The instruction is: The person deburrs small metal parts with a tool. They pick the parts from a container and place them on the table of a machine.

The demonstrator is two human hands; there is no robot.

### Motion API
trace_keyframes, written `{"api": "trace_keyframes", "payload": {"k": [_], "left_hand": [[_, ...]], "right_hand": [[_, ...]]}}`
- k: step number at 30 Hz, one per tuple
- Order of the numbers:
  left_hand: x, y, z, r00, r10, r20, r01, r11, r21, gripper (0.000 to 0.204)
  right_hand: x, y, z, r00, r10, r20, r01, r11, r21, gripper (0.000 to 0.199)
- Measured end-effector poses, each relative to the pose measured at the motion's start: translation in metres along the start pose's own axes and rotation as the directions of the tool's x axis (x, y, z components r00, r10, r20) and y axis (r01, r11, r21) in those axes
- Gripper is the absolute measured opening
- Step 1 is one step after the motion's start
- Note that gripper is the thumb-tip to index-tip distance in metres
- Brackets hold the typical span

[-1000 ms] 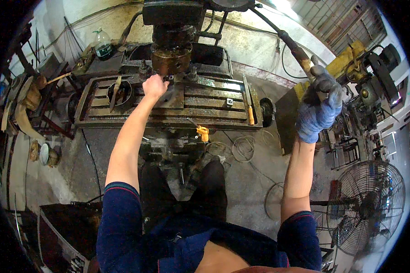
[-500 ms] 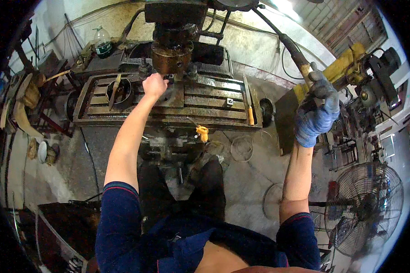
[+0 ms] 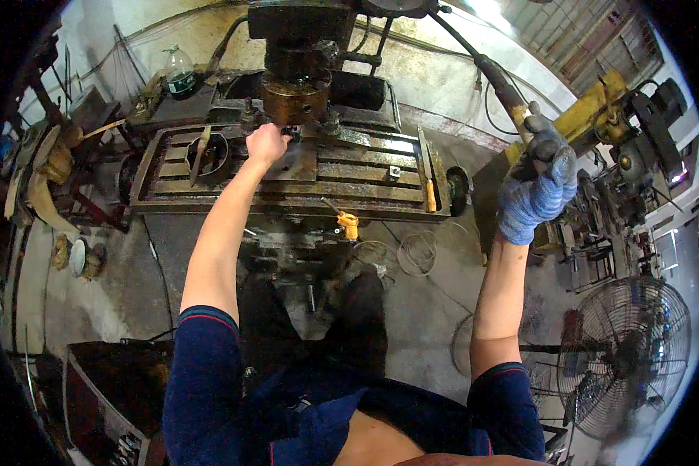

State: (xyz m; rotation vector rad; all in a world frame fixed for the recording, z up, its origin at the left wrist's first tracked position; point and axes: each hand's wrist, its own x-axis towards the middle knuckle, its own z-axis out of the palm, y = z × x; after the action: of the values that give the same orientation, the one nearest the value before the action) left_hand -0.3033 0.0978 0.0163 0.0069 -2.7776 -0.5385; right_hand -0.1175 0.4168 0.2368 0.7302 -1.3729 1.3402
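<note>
My bare left hand is closed at the milling machine's worktable, just below the round brownish cutter head. Its fingers are around a small dark part that I cannot make out. Raised at the right, my right hand wears a blue-grey knit glove. Its fingers wrap round the end of a long lever handle that slopes down from the machine's top. The slotted worktable carries a dark bowl with a brush across it, a small metal block and a yellow-handled file.
A yellow air gun hangs at the table's front edge. Coiled hose lies on the floor. A large caged fan stands at the lower right, with a yellow machine behind. A plastic bottle stands at the back left.
The whole view has shifted slightly. My gloved right hand and the lever end sit a little higher and farther left. My left hand stays in the same place at the worktable.
</note>
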Motion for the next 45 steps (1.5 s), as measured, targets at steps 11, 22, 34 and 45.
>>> {"api": "trace_keyframes", "payload": {"k": [11, 22, 34, 45], "left_hand": [[-0.105, -0.085, -0.109, 0.937, 0.055, -0.345, -0.126, 0.974, -0.188, 0.034], [-0.106, -0.125, -0.102, 0.996, 0.078, -0.041, -0.064, 0.960, 0.273, 0.057], [-0.115, -0.132, -0.105, 0.892, -0.172, -0.419, 0.106, 0.979, -0.175, 0.025], [-0.087, -0.121, -0.114, 0.978, 0.131, -0.164, -0.061, 0.925, 0.375, 0.014]], "right_hand": [[-0.002, 0.001, -0.009, 1.000, 0.024, 0.001, -0.024, 1.000, -0.004, 0.031], [0.002, -0.008, 0.003, 0.997, 0.068, -0.030, -0.065, 0.994, 0.083, 0.031], [-0.001, -0.008, 0.006, 0.994, 0.082, -0.071, -0.074, 0.992, 0.107, 0.030], [0.001, -0.008, 0.006, 0.987, 0.114, -0.109, -0.106, 0.991, 0.077, 0.029]]}}
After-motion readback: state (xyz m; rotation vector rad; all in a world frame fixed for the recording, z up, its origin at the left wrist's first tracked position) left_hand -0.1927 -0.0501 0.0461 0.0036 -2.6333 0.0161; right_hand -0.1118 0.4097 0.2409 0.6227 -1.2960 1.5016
